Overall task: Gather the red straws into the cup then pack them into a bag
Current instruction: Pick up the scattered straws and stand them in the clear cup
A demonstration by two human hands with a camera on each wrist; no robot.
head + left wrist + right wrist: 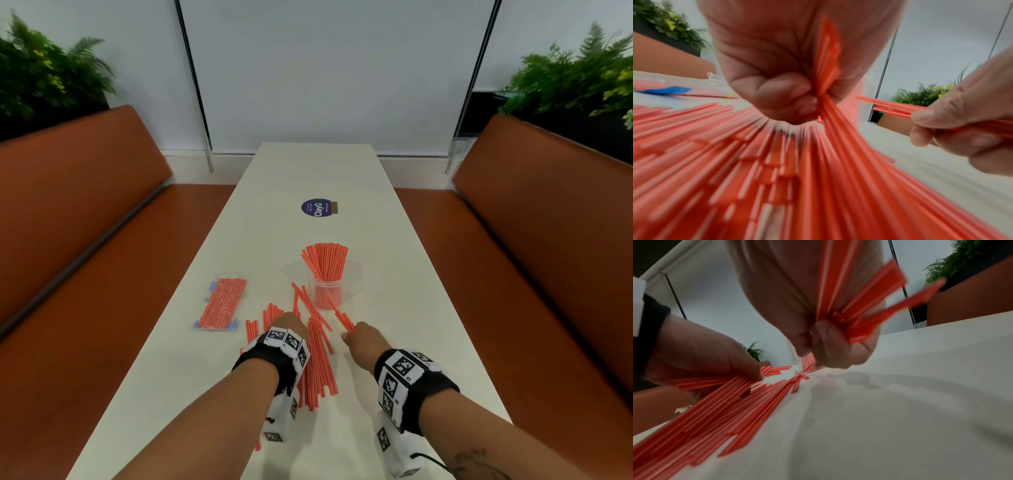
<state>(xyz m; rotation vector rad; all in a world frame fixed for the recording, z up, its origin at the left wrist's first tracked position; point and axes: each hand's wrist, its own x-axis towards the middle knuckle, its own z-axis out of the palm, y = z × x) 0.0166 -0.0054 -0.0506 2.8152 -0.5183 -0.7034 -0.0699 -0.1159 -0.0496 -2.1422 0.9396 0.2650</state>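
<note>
Many loose red straws (317, 363) are spread flat on the white table (428, 308) at its near end, their long axes running mostly away from the person, toward the far wall. A few at the far side of the pile are angled diagonally, slanting toward the far left.

The left hand (287, 325) is lowered onto this pile, and in the left wrist view its fingers (777, 97) are curled round several straws that pass up through the fist. The right hand (363, 341) is held just to the right of the pile, above bare tabletop, and a small bunch of straws (344, 320) is gripped between its curled fingers and thumb; the bunch points up and to the far left, toward the cup.

Just beyond the hands a clear plastic cup (328, 293) stands upright, filled with more red straws (324, 262) that stand on end and fan outward at the top. To its left, apart from the pile, a clear bag (222, 303) of red straws lies flat, its long axis also running near to far, with blue tape at its ends.

Farther along the table a round purple sticker (317, 208) is seen. The table is long and narrow, and much bare surface is left at the right edge and beyond the cup. Orange-brown benches (85, 274) run along both sides, green plants (44, 78) sit behind their backs, and a pale wall closes the far end.
</note>
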